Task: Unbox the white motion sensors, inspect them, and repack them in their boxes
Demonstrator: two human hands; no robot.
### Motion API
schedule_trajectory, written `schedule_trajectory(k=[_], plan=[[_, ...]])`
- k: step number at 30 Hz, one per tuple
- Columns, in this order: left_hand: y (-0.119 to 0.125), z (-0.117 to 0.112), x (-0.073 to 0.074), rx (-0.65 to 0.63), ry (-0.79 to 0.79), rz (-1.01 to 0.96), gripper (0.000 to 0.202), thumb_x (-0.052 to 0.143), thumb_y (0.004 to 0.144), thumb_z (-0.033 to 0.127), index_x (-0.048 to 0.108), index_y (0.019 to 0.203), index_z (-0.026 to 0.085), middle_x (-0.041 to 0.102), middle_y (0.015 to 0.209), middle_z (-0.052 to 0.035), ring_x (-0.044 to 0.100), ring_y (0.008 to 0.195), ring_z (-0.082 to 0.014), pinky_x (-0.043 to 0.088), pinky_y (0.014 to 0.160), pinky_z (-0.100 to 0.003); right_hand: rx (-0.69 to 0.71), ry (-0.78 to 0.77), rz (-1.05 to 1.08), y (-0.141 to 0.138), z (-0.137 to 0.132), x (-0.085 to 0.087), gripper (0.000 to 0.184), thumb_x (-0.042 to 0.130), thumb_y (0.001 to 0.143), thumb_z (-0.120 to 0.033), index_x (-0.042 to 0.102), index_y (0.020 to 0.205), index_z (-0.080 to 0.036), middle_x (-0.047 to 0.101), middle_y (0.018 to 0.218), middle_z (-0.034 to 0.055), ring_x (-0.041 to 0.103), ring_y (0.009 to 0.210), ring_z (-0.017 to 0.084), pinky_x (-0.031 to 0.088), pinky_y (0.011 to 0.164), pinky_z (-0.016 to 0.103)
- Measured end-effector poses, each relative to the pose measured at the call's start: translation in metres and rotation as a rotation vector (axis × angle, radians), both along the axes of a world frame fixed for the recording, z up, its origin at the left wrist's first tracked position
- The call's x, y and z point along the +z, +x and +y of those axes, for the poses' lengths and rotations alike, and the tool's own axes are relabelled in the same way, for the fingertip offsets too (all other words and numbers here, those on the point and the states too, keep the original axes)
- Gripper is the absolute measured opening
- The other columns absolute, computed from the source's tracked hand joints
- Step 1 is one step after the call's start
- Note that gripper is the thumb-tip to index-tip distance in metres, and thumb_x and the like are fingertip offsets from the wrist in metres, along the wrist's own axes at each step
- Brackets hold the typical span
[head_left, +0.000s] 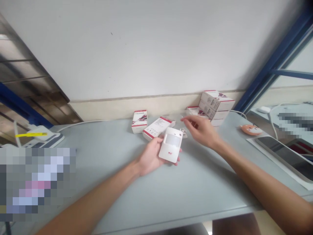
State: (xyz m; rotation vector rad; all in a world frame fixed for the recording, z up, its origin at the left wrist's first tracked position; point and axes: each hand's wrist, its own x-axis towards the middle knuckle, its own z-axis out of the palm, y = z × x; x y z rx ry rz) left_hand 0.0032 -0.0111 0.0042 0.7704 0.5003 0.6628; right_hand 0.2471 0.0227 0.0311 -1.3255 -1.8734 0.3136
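Observation:
My left hand point(152, 156) is closed around a white motion sensor point(170, 146), its fingers under the body and its thumb at the left edge. The sensor's pale lens and small red logo face me. A thin stub like an antenna shows at its top right corner. Just above that corner, my right hand point(199, 130) has its thumb and forefinger in a pinch; anything between them is too small to make out. Behind the sensor lies a red-and-white box point(157, 127), partly covered by it. Another small box point(140, 121) stands to its left.
Several similar boxes point(216, 101) are stacked by the wall, behind my right hand. To the right are an orange animal-shaped item point(251, 129) and a dark phone-like slab point(285, 155) on white. A white device with a yellow strip point(31, 134) and a cable stand at left.

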Motion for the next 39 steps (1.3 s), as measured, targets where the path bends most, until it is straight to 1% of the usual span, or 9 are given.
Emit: schedule_trajectory(k=[5,8,12,15,20,22,27,34,39], plan=[[0.000,-0.004,0.004,0.065,0.050,0.046,0.047,0.042,0.099,0.037,0.057,0.138,0.015,0.078,0.104,-0.0153,0.074,0.079,-0.0286,0.055,0.073,-0.041,0.147,-0.342,0.084,-0.006,-0.008,0.006,0.053,0.046,0.106,-0.061,0.069,0.077,-0.023,0.063,0.070,0.0006,0.052,0.062,0.016,0.038,0.059,0.031],[0.000,-0.007,0.008,0.077,0.082,0.060,0.047,0.039,0.099,0.035,0.051,0.142,0.019,0.077,0.101,-0.0133,0.073,0.076,-0.0276,0.054,0.070,-0.039,0.207,-0.530,0.168,-0.006,-0.009,0.006,0.057,0.049,0.104,-0.067,0.061,0.071,-0.021,0.050,0.063,-0.0023,0.042,0.059,0.014,0.032,0.057,0.030],[0.001,-0.009,0.013,0.096,0.099,0.067,0.044,0.036,0.100,0.031,0.048,0.142,0.020,0.076,0.096,-0.0122,0.071,0.072,-0.0264,0.054,0.067,-0.038,0.234,-0.596,0.304,-0.010,-0.012,0.008,0.055,0.057,0.100,-0.065,0.053,0.068,-0.021,0.043,0.061,-0.0043,0.037,0.061,0.013,0.029,0.059,0.030],[0.001,-0.007,0.014,0.093,0.122,0.048,0.043,0.035,0.101,0.030,0.047,0.141,0.021,0.075,0.095,-0.0121,0.070,0.071,-0.0265,0.053,0.066,-0.038,0.150,-0.551,0.342,-0.017,-0.014,0.007,0.053,0.060,0.099,-0.062,0.051,0.066,-0.021,0.042,0.061,-0.0044,0.036,0.061,0.012,0.028,0.059,0.030],[-0.001,-0.002,0.009,0.062,0.124,0.053,0.045,0.034,0.100,0.032,0.049,0.141,0.020,0.077,0.096,-0.0140,0.072,0.072,-0.0283,0.054,0.066,-0.039,-0.005,-0.416,0.439,-0.019,-0.011,0.002,0.036,0.063,0.097,-0.052,0.073,0.081,-0.021,0.049,0.066,-0.0030,0.041,0.062,0.013,0.034,0.060,0.029],[-0.002,-0.001,0.007,0.021,0.114,0.089,0.045,0.034,0.101,0.035,0.054,0.137,0.016,0.077,0.095,-0.0156,0.072,0.071,-0.0282,0.054,0.065,-0.038,-0.081,-0.359,0.553,-0.014,-0.005,0.004,0.030,0.065,0.095,-0.048,0.076,0.087,-0.021,0.051,0.070,-0.0022,0.042,0.061,0.012,0.034,0.057,0.028],[-0.005,0.001,0.010,-0.081,0.104,0.143,0.051,0.031,0.101,0.043,0.064,0.119,0.009,0.076,0.091,-0.0179,0.070,0.066,-0.0264,0.053,0.062,-0.037,-0.132,-0.145,0.870,0.010,0.012,0.014,0.031,0.076,0.088,-0.050,0.072,0.081,-0.020,0.042,0.066,-0.0047,0.033,0.054,0.009,0.028,0.048,0.026],[-0.006,-0.001,0.016,-0.129,0.200,0.216,0.046,0.027,0.104,0.043,0.062,0.108,0.013,0.074,0.083,-0.0138,0.066,0.056,-0.0221,0.051,0.057,-0.034,-0.071,0.095,1.096,0.046,0.028,0.027,0.046,0.083,0.084,-0.063,0.062,0.078,-0.023,0.029,0.059,-0.0091,0.024,0.050,0.008,0.025,0.043,0.022],[-0.006,-0.004,0.019,-0.155,0.270,0.419,0.069,0.029,0.106,0.070,0.067,0.096,0.013,0.072,0.077,-0.0112,0.064,0.053,-0.0180,0.047,0.054,-0.030,-0.175,0.264,1.158,0.076,0.032,0.040,0.041,0.084,0.085,-0.056,0.060,0.075,-0.024,0.027,0.060,-0.0092,0.019,0.052,0.009,0.017,0.044,0.025]])
